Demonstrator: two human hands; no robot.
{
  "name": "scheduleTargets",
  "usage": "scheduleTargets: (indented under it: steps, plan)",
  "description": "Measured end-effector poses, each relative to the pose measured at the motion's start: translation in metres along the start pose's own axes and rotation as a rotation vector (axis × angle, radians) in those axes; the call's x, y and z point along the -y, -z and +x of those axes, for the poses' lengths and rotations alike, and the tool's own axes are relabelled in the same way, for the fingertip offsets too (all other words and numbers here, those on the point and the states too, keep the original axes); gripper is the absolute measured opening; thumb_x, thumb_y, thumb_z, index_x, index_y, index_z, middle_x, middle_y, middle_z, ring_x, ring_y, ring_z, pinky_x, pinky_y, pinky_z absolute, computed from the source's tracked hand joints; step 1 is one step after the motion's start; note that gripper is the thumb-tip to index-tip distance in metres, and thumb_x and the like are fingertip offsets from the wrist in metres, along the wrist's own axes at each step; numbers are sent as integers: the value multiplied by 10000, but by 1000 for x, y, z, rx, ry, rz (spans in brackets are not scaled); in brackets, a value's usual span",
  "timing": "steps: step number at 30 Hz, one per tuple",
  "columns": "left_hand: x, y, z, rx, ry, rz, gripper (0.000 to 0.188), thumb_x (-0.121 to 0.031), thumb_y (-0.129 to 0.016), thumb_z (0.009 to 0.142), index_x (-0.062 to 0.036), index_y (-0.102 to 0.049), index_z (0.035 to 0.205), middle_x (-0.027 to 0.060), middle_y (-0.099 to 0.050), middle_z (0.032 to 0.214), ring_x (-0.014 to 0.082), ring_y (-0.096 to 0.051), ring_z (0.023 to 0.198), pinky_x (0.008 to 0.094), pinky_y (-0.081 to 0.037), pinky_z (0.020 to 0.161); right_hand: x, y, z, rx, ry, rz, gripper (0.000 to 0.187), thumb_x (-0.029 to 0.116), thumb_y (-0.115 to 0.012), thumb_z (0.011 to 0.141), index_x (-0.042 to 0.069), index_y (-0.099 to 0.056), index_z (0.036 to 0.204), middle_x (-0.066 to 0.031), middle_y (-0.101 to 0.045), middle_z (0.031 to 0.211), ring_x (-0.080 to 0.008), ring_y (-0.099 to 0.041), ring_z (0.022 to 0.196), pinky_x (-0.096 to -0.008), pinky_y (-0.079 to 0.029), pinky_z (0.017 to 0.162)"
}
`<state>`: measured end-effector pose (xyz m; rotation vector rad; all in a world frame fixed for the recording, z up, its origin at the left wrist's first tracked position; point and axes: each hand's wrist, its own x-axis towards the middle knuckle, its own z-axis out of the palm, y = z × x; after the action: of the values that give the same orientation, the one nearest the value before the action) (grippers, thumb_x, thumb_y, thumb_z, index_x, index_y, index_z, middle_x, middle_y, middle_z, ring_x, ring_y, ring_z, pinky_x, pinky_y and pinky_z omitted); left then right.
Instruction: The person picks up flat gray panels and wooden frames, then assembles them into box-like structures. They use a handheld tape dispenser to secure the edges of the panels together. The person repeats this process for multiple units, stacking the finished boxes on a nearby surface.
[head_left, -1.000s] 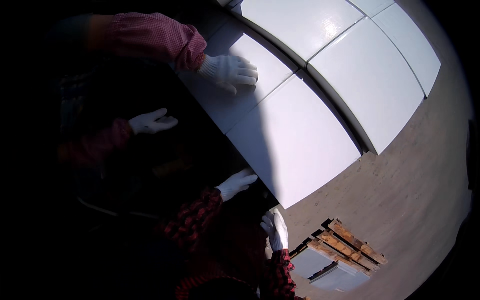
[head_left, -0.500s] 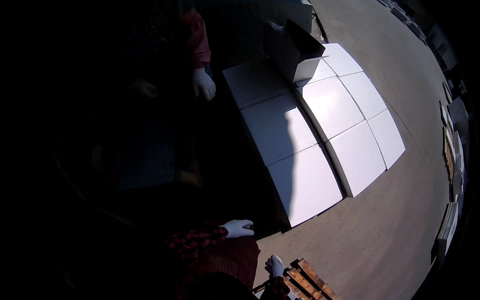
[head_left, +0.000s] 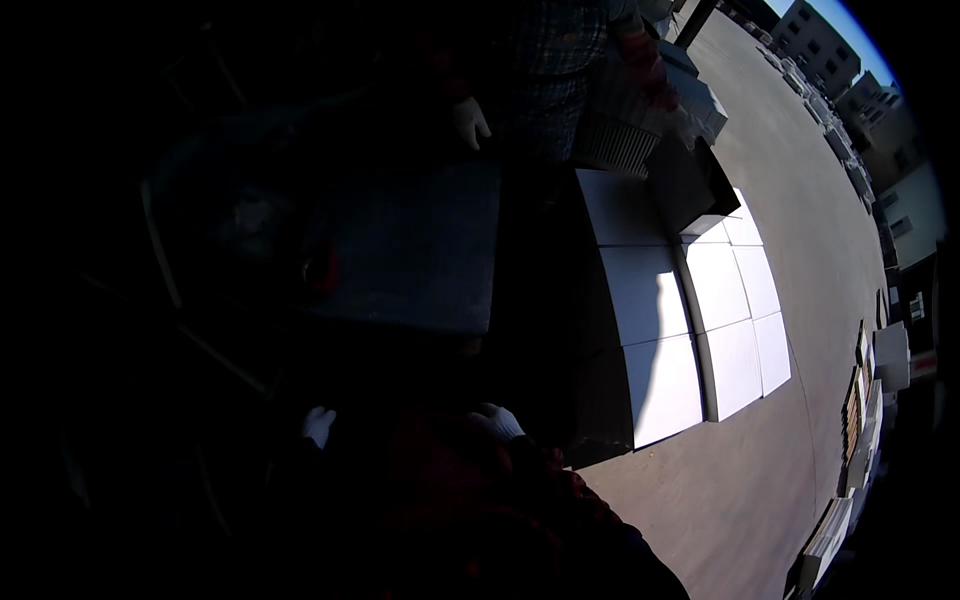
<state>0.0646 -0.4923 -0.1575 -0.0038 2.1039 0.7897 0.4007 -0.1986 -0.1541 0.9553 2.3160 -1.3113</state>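
Note:
I stand in deep shade, both hands in white knitted gloves. My left hand (head_left: 319, 426) is raised over the dark area at lower left, fingers loosely apart with nothing seen in them. My right hand (head_left: 498, 421) is in front of my body, its fingers loosely bent and partly lost in shadow; no held thing shows. Ahead of my hands lies a dark bluish flat panel or tabletop (head_left: 420, 255), with a small red thing (head_left: 322, 270) at its left. To the right stand white boxes (head_left: 640, 290) in rows, and a dark open box (head_left: 695, 190) rests on them.
Across from me stands a person in a checked garment (head_left: 560, 70), one white-gloved hand (head_left: 470, 122) hanging down. That person's other arm reaches near the open box. A grey stack (head_left: 615, 140) stands behind the boxes. Concrete floor (head_left: 720, 510) runs along the right, with stacked panels (head_left: 830, 535) farther off.
My view has turned, so the boxes appear farther right. My hands have moved left in view, away from the wooden pallet. The other person's arm now reaches near the open box.

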Motion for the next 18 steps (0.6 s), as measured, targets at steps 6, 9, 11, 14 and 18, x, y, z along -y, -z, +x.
scheduleTargets:
  steps: [6, 9, 11, 14, 18]
  plan:
    - [231, 124, 39, -111, 130, 113, 510, -287, -667, 967, -29, -552, 1392, 76, -632, 1178, 198, -599, 1022, 412, -508, 819, 109, 37, 5, 118, 420, -161, 286, 274, -590, 930, 188, -726, 1167, -139, -625, 1333, -359, -626, 1158, -428, -533, 945]
    - [202, 51, -17, -31, 450, -277, 549, -388, -601, 997, -75, -522, 1441, 83, -585, 1321, 209, -558, 1145, 389, -478, 936, 86, 29, 44, 163, 630, -205, 287, 275, -571, 953, 169, -732, 1164, -119, -679, 1245, -343, -641, 1135, -433, -518, 962]
    - [135, 8, -70, 23, 518, -470, 611, -477, -552, 1010, -96, -489, 1483, 104, -534, 1443, 240, -510, 1270, 380, -424, 1061, 52, 29, 76, 164, 417, -69, 301, 261, -511, 1010, 83, -728, 1116, -112, -704, 1175, -302, -662, 1099, -371, -526, 911]
    - [78, -29, -119, 79, 514, -519, 586, -458, -547, 1021, -86, -506, 1471, 110, -529, 1454, 252, -507, 1282, 391, -437, 1054, 122, 76, 99, 124, 572, -279, 244, 189, -654, 918, 49, -693, 1114, -175, -686, 1111, -348, -679, 1025, -364, -571, 839]
    - [25, -49, -114, 95, 419, -95, 556, -439, -539, 1031, -92, -517, 1464, 113, -526, 1457, 259, -509, 1286, 390, -443, 1050, 20, 88, 188, 118, 429, 86, 205, 167, -677, 940, 38, -681, 1099, -121, -695, 1001, -283, -694, 855, -350, -570, 737]
